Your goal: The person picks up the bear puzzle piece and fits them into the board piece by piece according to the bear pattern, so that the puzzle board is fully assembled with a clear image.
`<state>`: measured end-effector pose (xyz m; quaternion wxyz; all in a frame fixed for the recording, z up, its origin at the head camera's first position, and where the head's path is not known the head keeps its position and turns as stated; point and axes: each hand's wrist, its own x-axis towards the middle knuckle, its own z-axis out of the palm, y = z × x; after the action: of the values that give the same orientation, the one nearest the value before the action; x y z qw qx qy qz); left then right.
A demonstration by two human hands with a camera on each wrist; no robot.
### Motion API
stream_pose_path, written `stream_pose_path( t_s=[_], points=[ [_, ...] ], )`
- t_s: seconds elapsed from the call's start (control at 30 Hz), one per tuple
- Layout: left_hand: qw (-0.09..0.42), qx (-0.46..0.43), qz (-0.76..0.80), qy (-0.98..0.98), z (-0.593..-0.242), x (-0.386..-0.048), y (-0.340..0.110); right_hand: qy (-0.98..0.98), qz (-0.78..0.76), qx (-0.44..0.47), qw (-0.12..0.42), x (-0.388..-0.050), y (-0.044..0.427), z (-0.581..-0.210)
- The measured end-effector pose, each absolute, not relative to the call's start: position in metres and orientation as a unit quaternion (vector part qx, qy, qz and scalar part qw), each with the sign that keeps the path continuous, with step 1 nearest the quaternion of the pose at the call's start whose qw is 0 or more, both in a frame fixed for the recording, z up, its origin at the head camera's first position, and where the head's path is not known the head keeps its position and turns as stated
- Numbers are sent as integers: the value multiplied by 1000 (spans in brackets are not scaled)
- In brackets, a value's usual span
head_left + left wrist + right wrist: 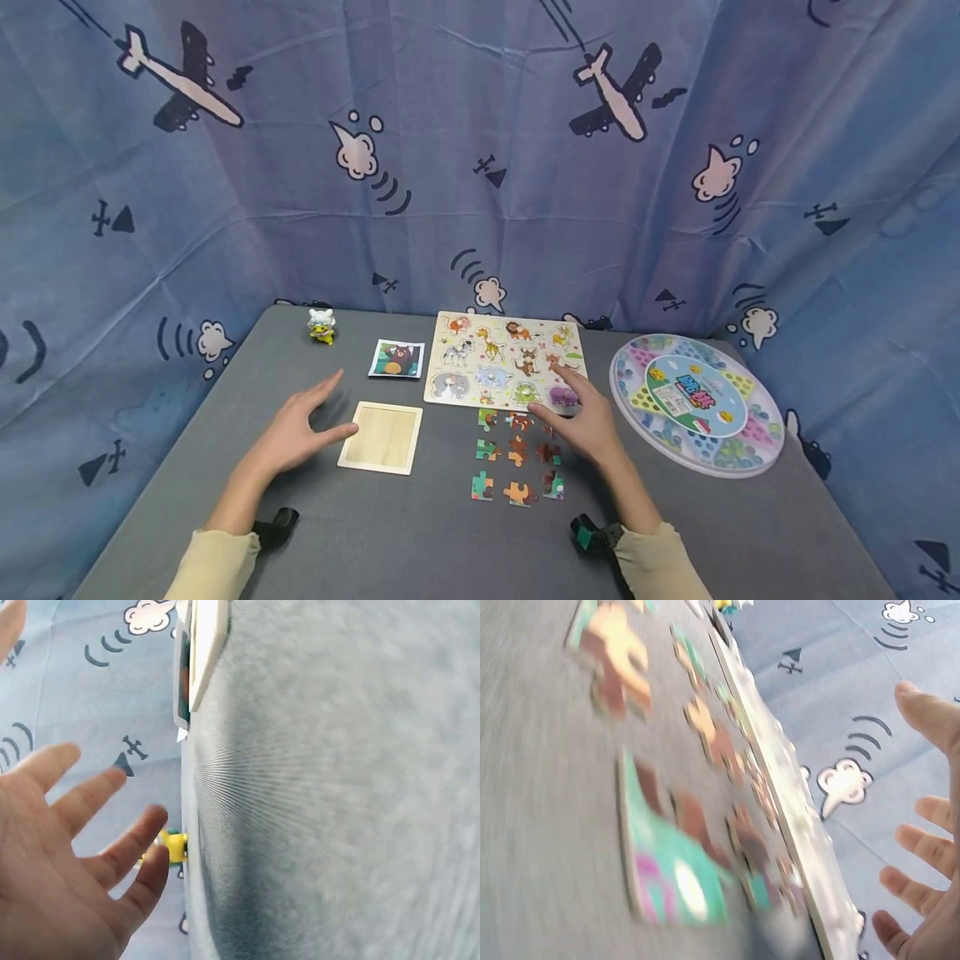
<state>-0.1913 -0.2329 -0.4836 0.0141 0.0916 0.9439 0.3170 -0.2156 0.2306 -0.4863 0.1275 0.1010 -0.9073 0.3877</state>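
My left hand (291, 433) hovers beside the left edge of a square wooden puzzle tray (380, 438), fingers spread and holding nothing. In the left wrist view its fingers (90, 799) are apart and relaxed. On the other side, my right hand (588, 417) hangs over the right part of the puzzle pieces and the lower right corner of the animal peg board (491, 354). Its fingers hold nothing. Several loose jigsaw pieces (517, 493) lie in spaced rows between the hands; the right hand partly hides those at the upper right. A bear picture card (397, 359) lies behind the tray.
A small yellow and white figurine (322, 326) stands at the back left. To the right lies a large round board-game box (697, 405) with a patterned lid. The grey table (360, 542) meets a blue printed curtain (420, 167) behind and at the sides.
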Motion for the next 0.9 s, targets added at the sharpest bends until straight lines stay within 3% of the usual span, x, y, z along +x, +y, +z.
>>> stream_pose_path(
  t_s=[0.53, 0.9],
  points=[
    [66, 141, 330, 931, -502, -195, -232, -877, 441, 168, 91, -228, 185, -494],
    [62, 171, 320, 930, -510, -195, -230, -895, 407, 176, 56, -229, 182, -505]
  ],
)
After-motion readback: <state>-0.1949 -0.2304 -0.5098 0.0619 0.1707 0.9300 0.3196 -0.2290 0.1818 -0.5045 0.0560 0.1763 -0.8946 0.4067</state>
